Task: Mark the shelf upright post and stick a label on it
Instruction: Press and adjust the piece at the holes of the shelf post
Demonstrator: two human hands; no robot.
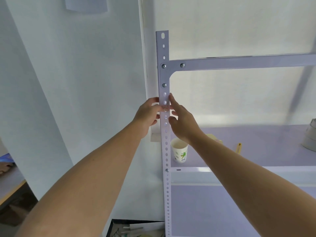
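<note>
Nearest you, below the upright post [159, 52] at its foot: a dark open box [119, 227] is sitting with papers and odds in it; nothing legible.

Both forearms are reaching up to the post, just under its corner bracket [161, 75].

Your left hand [147, 115] is on the post's left side, pinching the label [165, 108] flat to the post's face. The thumb is lying across the label and the other fingers are curling round the post's left edge. That is likely pinning one end so the label is not skewing.

Your right hand [183, 120] is on the post's right side. The index finger is lying straight up along the right edge, the thumb is sitting beside the label's right end, and the remaining fingers are loosely bent, gripping nothing. It looks to be steadying and squaring the label.

The label is running as a small reddish strip across the post between two holes. Its print is too small to read, and I cannot tell whether a pen mark is showing.

Right of the post, on the shelf board [256, 147]: a paper cup [179, 152] with green printing, unreadable, is standing just beside the post. A yellow tool [239, 147] is lying further right, and a tape roll [309, 137] furthest right.

Far, up and left of the post: a blank-looking sheet [86, 5] is hanging on the wall.
</note>
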